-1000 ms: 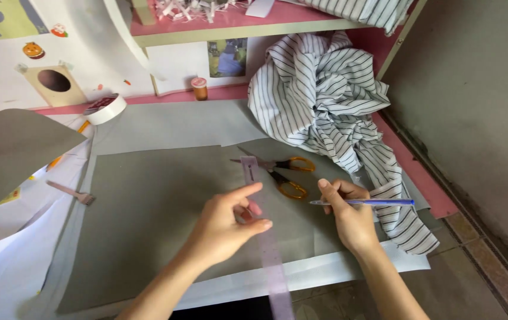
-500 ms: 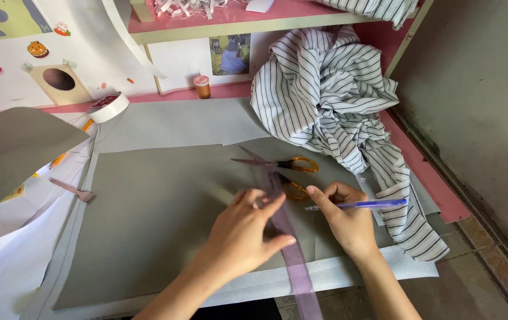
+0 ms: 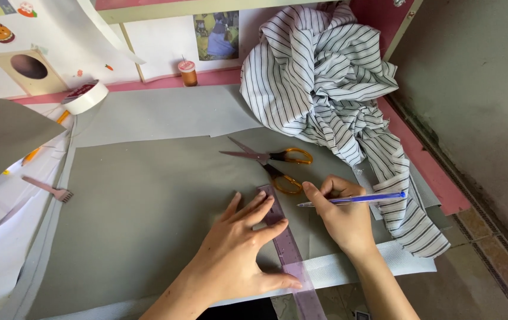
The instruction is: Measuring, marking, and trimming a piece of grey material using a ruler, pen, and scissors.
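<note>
Way out at 9 o'clock there's a little pink comb tool (image 3: pixel 48 188) lying on white paper, and up at 10 o'clock a tape roll (image 3: pixel 85 96) sits by the back edge. The big grey fabric (image 3: pixel 147 195) covers most of the table, flat and smooth, a dull olive-grey, with a lighter grey sheet under its top edge.

Left hand (image 3: pixel 239 252) lies flat, fingers spread, pressing down on the ruler (image 3: pixel 286 246). The ruler is see-through purple, long and thin, running from about 12 down to 5 o'clock across the fabric's bottom edge. Its lower end runs off the frame and the palm covers part of its left side.

Just above, at 12 o'clock from the ruler, orange-handled scissors (image 3: pixel 274 163) lie open on the fabric.

Right hand (image 3: pixel 340 216) pinches a blue pen (image 3: pixel 354 200), tip pointing left and sitting right next to the ruler's top end. Can't tell if the tip really touches the fabric.

At 1 to 3 o'clock a striped shirt (image 3: pixel 331 101) is piled up, crumpled, one end trailing down past the right wrist.
</note>
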